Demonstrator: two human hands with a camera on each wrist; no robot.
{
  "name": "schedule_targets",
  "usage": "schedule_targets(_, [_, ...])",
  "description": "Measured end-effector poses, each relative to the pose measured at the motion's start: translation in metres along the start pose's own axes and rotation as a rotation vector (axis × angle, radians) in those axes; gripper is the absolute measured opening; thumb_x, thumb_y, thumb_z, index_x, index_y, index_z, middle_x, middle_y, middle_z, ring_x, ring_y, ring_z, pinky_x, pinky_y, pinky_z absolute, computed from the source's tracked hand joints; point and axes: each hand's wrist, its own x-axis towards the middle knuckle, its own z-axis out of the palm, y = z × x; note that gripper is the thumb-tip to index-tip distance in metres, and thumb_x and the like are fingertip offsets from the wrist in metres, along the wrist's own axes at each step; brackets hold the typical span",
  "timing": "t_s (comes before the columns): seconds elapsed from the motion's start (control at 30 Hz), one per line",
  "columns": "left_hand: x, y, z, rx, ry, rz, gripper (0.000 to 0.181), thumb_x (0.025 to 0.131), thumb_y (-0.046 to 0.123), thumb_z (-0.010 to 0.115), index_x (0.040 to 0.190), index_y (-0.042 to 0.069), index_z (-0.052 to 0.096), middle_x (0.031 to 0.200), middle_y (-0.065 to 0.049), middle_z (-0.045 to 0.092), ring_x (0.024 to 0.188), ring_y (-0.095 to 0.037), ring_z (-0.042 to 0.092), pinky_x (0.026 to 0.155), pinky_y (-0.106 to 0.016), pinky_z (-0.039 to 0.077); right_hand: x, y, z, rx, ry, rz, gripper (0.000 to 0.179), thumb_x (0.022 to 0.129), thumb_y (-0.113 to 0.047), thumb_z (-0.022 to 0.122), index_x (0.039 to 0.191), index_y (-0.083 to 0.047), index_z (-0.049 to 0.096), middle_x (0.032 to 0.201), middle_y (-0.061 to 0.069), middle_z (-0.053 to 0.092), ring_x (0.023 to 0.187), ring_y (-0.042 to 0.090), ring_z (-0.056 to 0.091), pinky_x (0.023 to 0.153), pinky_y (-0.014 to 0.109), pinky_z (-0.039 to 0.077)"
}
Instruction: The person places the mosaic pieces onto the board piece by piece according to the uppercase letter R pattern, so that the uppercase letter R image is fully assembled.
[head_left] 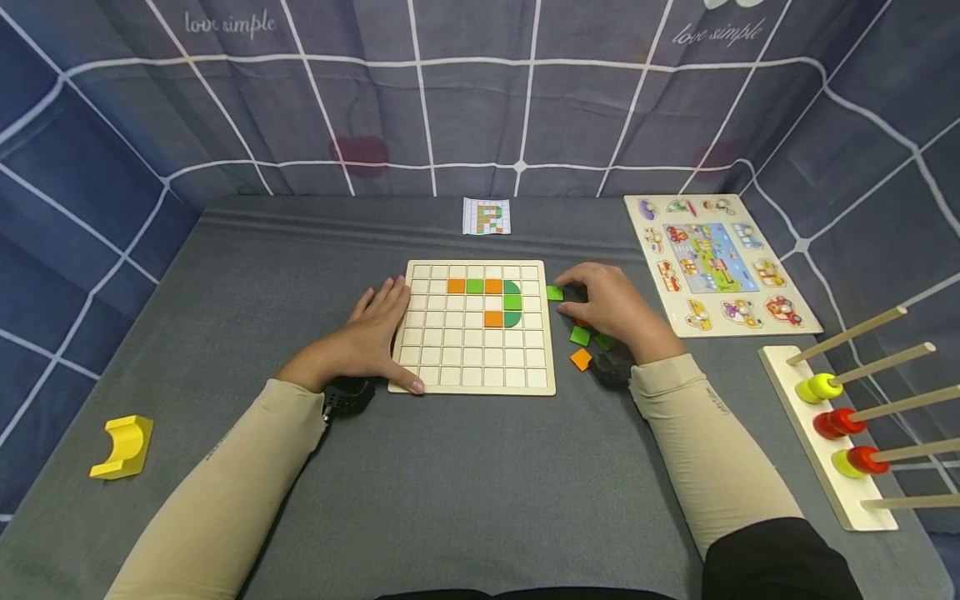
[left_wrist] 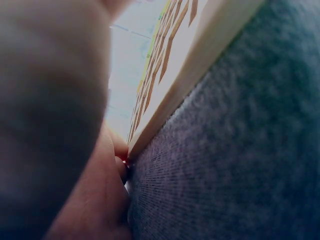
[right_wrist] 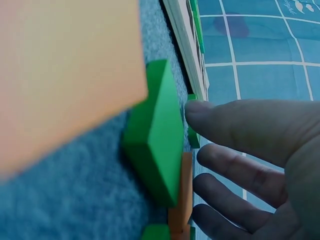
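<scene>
My left hand rests along the left side of a gridded wooden board, thumb at its near left corner and fingers up the far left edge. Orange, green and teal tiles, such as an orange square and a green square, sit in the upper grid cells. Just off the board's right edge lies a green tile; the spread thumb and fingertips of my right hand are right at it. Below that hand lie loose tiles, among them a green tile and an orange tile.
Behind the board lies a pattern card. A picture puzzle board stands at the right, with a peg stand of coloured beads nearer me. At the left lies a yellow curved block. Curtains enclose the table.
</scene>
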Motion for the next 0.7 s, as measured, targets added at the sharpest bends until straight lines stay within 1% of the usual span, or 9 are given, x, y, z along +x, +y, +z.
schedule_targets(0.23, [0.0000, -0.0010, -0.0008, 0.002, -0.013, -0.004, 0.162, 0.061, 0.073, 0.092, 0.165, -0.005, -0.005, 0.171, -0.022, -0.016, 0.157, -0.034, -0.017, 0.121, -0.051, -0.015, 0.0015, -0.0036, 0.0014, -0.002, -0.014, -0.015, 0.039, 0.094, -0.009, 0.082, 0.131, -0.001, 0.072, 0.133, 0.018, 0.067, 0.127, 0.038, 0.058, 0.110, 0.052, 0.042])
schedule_targets(0.47, [0.0003, -0.0009, -0.0003, 0.003, -0.009, -0.002, 0.163, 0.060, 0.073, 0.092, 0.165, -0.005, -0.005, 0.171, -0.022, -0.016, 0.157, -0.034, -0.017, 0.121, -0.050, -0.015, 0.0017, -0.0051, 0.0022, -0.012, -0.023, -0.021, 0.036, 0.096, -0.008, 0.080, 0.131, -0.002, 0.073, 0.133, 0.017, 0.067, 0.128, 0.037, 0.057, 0.110, 0.053, 0.041])
schedule_targets(0.6, [0.0001, -0.0006, -0.0002, 0.007, -0.011, -0.007, 0.163, 0.060, 0.074, 0.092, 0.165, -0.004, -0.005, 0.171, -0.021, -0.016, 0.157, -0.033, -0.017, 0.121, -0.049, -0.015, 0.0016, -0.0065, 0.0032, -0.012, -0.020, -0.017, 0.034, 0.097, -0.007, 0.079, 0.130, -0.002, 0.073, 0.132, 0.017, 0.068, 0.126, 0.036, 0.058, 0.108, 0.052, 0.043])
schedule_targets(0.7, [-0.0003, -0.0004, -0.0001, 0.010, -0.012, -0.008, 0.164, 0.059, 0.074, 0.092, 0.165, -0.004, -0.005, 0.172, -0.020, -0.016, 0.157, -0.032, -0.017, 0.121, -0.049, -0.015, 0.0012, -0.0071, 0.0039, -0.008, -0.011, -0.014, 0.033, 0.097, -0.005, 0.078, 0.129, -0.002, 0.074, 0.130, 0.017, 0.068, 0.121, 0.035, 0.061, 0.104, 0.051, 0.047])
